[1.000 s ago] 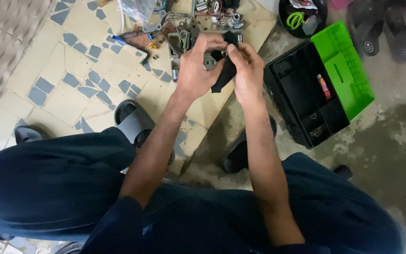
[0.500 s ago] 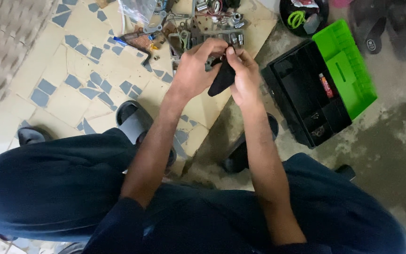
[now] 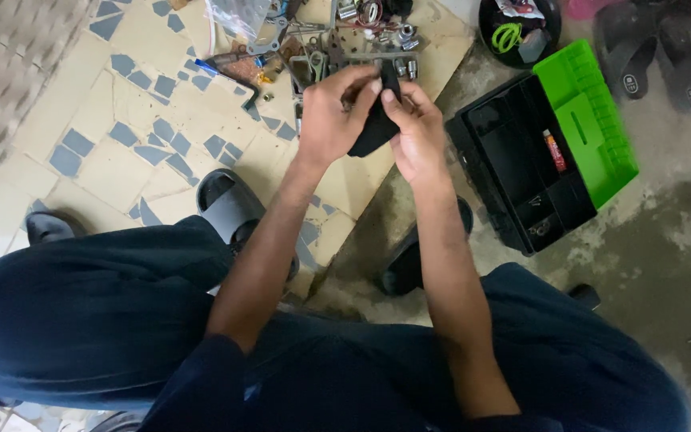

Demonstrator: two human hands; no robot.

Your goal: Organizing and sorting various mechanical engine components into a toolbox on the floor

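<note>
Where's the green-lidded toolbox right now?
Head view, on the person's right: the toolbox lies open on the bare concrete floor, lid flipped outward, just right of the right hand.

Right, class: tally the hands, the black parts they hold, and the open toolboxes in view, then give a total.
Hands: 2, left hand and right hand
Black part: 1
Toolbox: 1
Total: 4

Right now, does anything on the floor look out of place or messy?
Yes. Small metal parts lie scattered loosely over the tiled floor beyond the hands, not in the open black toolbox, which looks nearly empty. Both the left hand and right hand grip a black part.
</note>
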